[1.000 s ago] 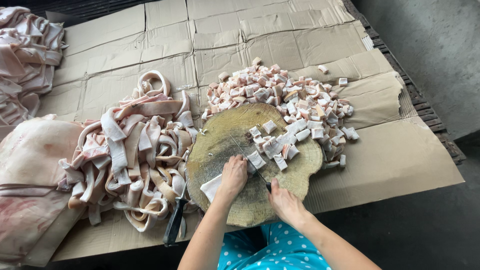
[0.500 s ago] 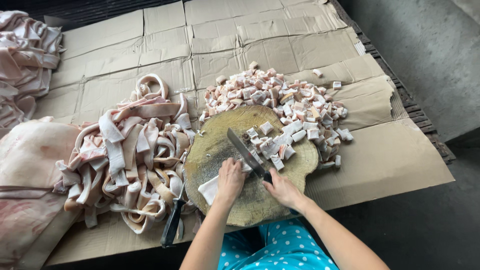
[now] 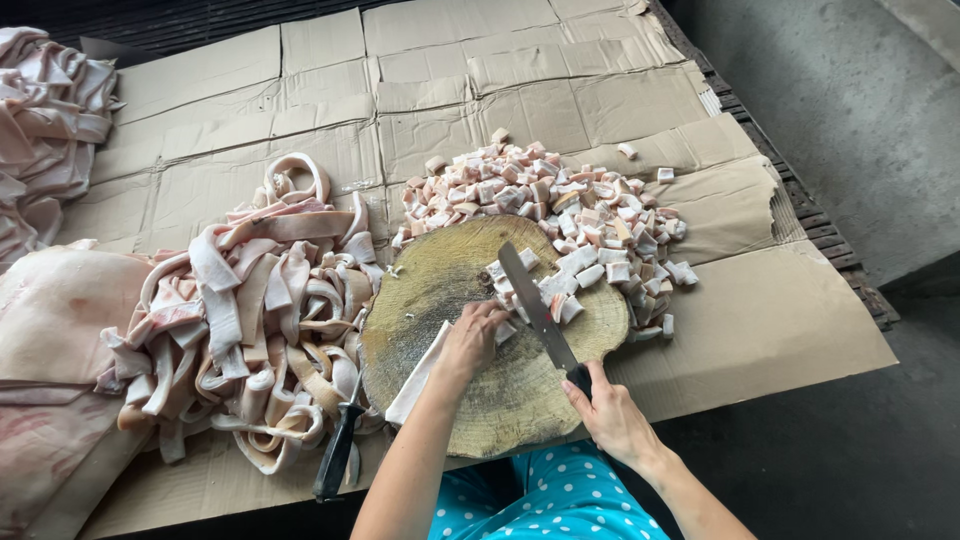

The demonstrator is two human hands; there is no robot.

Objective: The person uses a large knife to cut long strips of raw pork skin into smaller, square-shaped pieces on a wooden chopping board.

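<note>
Right hand (image 3: 612,418) gripping knife (image 3: 535,308) | left hand (image 3: 472,338) pinning strip (image 3: 420,372) on wooden block (image 3: 440,290) | cut cubes (image 3: 560,205) piling beyond | many strips (image 3: 250,310) lying uncut.

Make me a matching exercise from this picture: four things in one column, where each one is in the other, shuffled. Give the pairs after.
Things:
1. knife
2. cubes
3. strips
4. spare knife

Places:
A. piled left of the block
B. lying on the cardboard, at the block's near left edge
C. in the right hand, blade over the block
D. heaped at the block's far right edge

Pairs: 1-C, 2-D, 3-A, 4-B
</note>
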